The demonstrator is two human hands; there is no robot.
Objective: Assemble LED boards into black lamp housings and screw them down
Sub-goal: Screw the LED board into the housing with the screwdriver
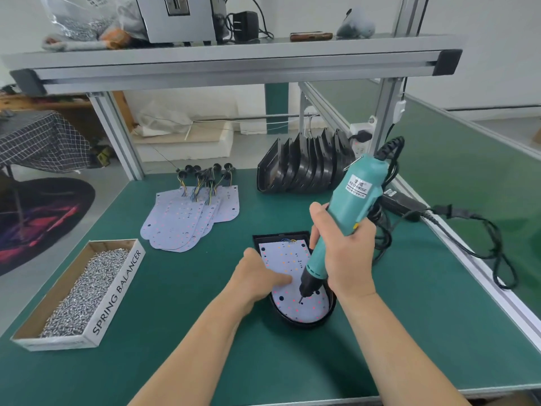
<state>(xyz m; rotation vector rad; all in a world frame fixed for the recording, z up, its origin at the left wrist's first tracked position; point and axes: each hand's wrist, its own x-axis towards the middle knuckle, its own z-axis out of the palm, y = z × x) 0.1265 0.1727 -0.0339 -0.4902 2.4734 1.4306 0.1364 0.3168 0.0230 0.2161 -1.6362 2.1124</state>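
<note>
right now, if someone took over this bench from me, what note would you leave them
Left hand: presses the LED board flat in the black housing.
Right hand: grips the screwdriver, bit down on the board near its rounded end.
Done: board seated.
Left: finish its screws (number driven unclear), then the spare boards and empty housings.
Screws are in the box.

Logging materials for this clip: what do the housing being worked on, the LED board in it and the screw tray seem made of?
Housing: likely moulded plastic, black with a soft sheen on its rim. LED board: thin sheet, matte white coating; core unclear. Screw tray: cardboard, brown inside, printed white outside, holding shiny metal screws.
</note>
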